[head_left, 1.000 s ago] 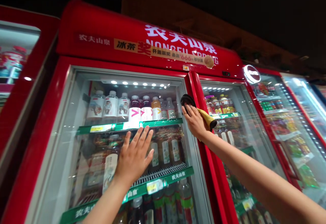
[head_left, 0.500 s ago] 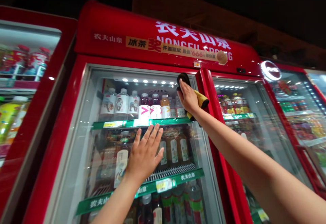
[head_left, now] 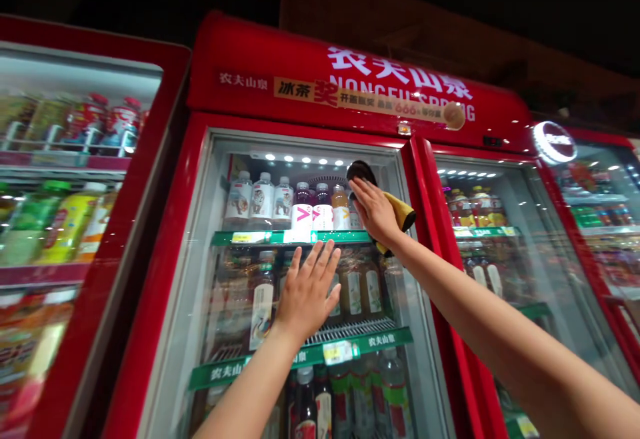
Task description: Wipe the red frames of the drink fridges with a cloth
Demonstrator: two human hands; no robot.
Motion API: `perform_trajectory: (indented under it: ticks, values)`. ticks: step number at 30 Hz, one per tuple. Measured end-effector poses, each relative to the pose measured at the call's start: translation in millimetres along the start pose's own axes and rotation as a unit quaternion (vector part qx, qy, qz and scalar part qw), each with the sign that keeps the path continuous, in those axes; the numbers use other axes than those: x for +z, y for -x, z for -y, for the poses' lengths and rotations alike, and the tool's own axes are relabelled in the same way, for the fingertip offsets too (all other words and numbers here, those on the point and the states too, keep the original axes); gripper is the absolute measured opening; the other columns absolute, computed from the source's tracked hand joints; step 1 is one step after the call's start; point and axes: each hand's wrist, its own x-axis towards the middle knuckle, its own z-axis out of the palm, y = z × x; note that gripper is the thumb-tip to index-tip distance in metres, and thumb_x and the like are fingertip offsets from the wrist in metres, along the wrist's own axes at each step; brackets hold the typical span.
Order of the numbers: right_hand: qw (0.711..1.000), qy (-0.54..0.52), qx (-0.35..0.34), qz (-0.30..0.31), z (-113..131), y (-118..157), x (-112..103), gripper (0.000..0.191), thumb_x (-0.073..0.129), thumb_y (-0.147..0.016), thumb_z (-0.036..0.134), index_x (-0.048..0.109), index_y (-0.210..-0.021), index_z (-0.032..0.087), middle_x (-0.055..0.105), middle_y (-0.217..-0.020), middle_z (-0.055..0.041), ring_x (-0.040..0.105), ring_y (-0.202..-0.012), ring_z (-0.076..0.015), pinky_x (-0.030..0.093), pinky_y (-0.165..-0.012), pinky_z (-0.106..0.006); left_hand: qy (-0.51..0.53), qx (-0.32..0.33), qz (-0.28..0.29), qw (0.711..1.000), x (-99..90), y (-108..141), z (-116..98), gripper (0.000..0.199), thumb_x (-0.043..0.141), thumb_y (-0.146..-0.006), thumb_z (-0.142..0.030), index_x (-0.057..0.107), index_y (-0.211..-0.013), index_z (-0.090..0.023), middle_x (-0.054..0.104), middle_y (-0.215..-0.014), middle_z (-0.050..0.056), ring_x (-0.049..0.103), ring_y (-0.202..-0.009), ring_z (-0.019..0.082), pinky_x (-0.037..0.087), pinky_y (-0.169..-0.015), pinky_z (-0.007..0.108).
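My right hand (head_left: pixel 377 211) presses a black and yellow cloth (head_left: pixel 403 211) against the upper right part of the glass door (head_left: pixel 210 186) of a red drinks fridge. The cloth's dark end shows above my fingertips and its yellow part hangs beside the wrist. Lower and to the left, my left hand (head_left: pixel 307 292) lies flat on the same glass with its fingers spread and nothing in it. Behind the glass, bottles (head_left: pixel 261 196) line the top shelf, and more stand on the shelves below.
Another red fridge (head_left: pixel 105 292) full of drinks stands at the left. To the right are the fridge's second glass door (head_left: pixel 543 239) and a further fridge with a lit round sign (head_left: pixel 555 142). A vertical red door edge (head_left: pixel 435 226) runs right of the cloth.
The view has shifted left, showing more of the left fridge. My right hand and the cloth have moved slightly down the glass. My left hand stays flat against the door.
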Motion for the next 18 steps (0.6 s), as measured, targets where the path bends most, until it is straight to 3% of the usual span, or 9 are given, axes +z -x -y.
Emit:
perform_trajectory:
  ticks: [3,5,8,11,13,15,18]
  values:
    - [0.993,-0.041,-0.084,0.073,-6,41,-20,0.053,0.034,-0.104,0.03,0.037,-0.156,0.026,0.047,-0.157,-0.0043,0.04,-0.147,-0.0209,0.035,-0.122,-0.046,0.007,0.013,0.004,1.0,-8.3,6,11,0.065,0.05,-0.098,-0.046,0.033,-0.157,-0.022,0.032,-0.165,0.002,0.027,-0.153,0.022,0.004,-0.13,0.045]
    - [0.997,-0.039,-0.044,0.047,-23,47,-25,0.054,0.035,-0.103,0.029,0.037,-0.156,0.025,0.043,-0.159,-0.0071,0.039,-0.148,-0.0226,0.036,-0.121,-0.049,0.006,0.009,0.001,1.0,-17.3,13,26,0.064,0.048,-0.1,-0.045,0.034,-0.157,-0.022,0.033,-0.164,0.002,0.027,-0.153,0.021,0.002,-0.13,0.043]
    - [0.997,-0.017,0.058,-0.037,-35,14,-9,0.054,0.037,-0.1,0.027,0.042,-0.153,0.02,0.042,-0.159,-0.0122,0.04,-0.147,-0.0278,0.038,-0.118,-0.055,-0.007,-0.005,-0.001,1.0,-31.7,25,53,0.062,0.045,-0.101,-0.043,0.032,-0.157,-0.021,0.035,-0.164,0.002,0.028,-0.153,0.021,0.002,-0.13,0.045]
    - [0.994,-0.01,0.084,-0.067,-8,-31,16,0.052,0.038,-0.1,0.028,0.046,-0.151,0.018,0.047,-0.155,-0.0136,0.043,-0.145,-0.0308,0.039,-0.117,-0.058,-0.027,-0.016,0.008,0.999,-42.2,37,78,0.061,0.043,-0.102,-0.041,0.03,-0.159,-0.022,0.035,-0.164,0.003,0.029,-0.153,0.022,0.009,-0.129,0.046]
    - [0.998,-0.017,0.042,-0.045,20,-42,25,0.052,0.04,-0.101,0.029,0.046,-0.151,0.02,0.048,-0.155,-0.0124,0.042,-0.146,-0.0306,0.038,-0.117,-0.057,-0.033,-0.015,0.015,0.999,-46.9,44,92,0.062,0.042,-0.102,-0.039,0.026,-0.16,-0.024,0.035,-0.164,0.003,0.029,-0.153,0.022,0.012,-0.129,0.048]
    - [0.999,-0.034,-0.031,-0.001,39,-32,22,0.052,0.041,-0.101,0.029,0.044,-0.153,0.022,0.046,-0.157,-0.0095,0.04,-0.147,-0.0278,0.038,-0.119,-0.054,-0.026,-0.009,0.022,0.999,-50.4,51,103,0.064,0.042,-0.102,-0.039,0.02,-0.161,-0.027,0.035,-0.164,0.002,0.029,-0.153,0.022,0.013,-0.129,0.049]
    - [0.989,-0.061,-0.117,0.06,37,-1,3,0.052,0.039,-0.102,0.027,0.041,-0.155,0.025,0.047,-0.157,-0.0052,0.042,-0.146,-0.0219,0.039,-0.119,-0.047,-0.017,-0.015,0.025,0.999,-54.1,61,117,0.068,0.043,-0.102,-0.041,0.014,-0.162,-0.03,0.034,-0.164,0.001,0.026,-0.154,0.022,0.01,-0.129,0.05]
